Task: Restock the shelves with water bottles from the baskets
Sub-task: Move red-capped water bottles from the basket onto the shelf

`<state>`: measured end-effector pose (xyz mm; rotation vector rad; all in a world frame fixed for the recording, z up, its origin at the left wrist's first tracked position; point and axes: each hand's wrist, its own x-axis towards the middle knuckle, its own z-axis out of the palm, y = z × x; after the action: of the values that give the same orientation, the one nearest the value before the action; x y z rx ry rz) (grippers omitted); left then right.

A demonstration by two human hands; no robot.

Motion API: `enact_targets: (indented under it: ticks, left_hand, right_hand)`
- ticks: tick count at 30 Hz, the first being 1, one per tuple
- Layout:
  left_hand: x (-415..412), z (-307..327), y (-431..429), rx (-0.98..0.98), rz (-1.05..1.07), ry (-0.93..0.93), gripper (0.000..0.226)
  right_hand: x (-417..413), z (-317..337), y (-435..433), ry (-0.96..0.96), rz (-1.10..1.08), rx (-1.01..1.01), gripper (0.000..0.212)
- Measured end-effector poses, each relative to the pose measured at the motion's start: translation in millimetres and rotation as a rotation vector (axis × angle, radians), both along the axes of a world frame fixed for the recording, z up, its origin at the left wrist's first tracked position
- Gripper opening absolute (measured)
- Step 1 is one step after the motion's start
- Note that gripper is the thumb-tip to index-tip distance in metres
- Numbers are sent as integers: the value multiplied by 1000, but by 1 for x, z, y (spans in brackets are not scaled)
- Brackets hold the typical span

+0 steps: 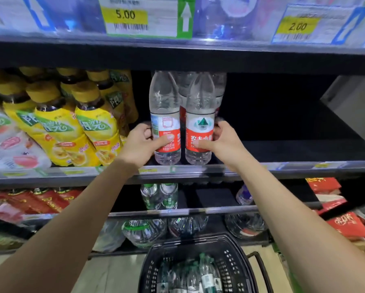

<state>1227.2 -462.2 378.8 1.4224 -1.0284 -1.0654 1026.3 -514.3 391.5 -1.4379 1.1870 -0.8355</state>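
Shelf [262, 166]: water bottles [165, 115] upright at front, yellow drink bottles [57, 127] left.

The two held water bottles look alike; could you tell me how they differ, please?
The left bottle shows its label's side panel; the right bottle shows the green mountain logo. The left bottle is beside yellow drink bottles; the right bottle has bare shelf beside it. Both are upright, red-labelled, gripped by left hand and right hand.
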Motion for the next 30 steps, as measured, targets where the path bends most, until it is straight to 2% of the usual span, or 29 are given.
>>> enact_targets:
  ticks: [4,7,12,15,19,21,25,27,30]
  left_hand:
    - [2,-18,-11,-21,77,22,43]
    - [3,-32,-17,-28,113,-9,47]
    - [-16,-34,-11,-107,268,-359,71]
    - [-23,-29,-6,-147,260,-502,72]
    - [-9,-27,-4,-85,112,-424,65]
    - [5,-21,-4,-29,13,-372,68]
    - [18,-1,-5,99,-116,-404,67]
    - [8,1,-3,121,-53,-419,76]
    - [-15,-12,1,8,213,-442,81]
  right_hand:
    - [7,-10,-5,13,-27,-45,66]
    - [10,-20,-5,24,-6,-67,64]
    - [11,-27,-2,39,3,-133,67]
    - [7,-31,3,68,29,-160,66]
    - [1,-32,6,92,50,-166,65]
    - [-1,-32,8,114,77,-168,67]
    - [1,-31,11,129,64,-175,68]
    - [2,-30,14,138,46,-179,67]
    - [3,-28,19,146,22,-190,67]
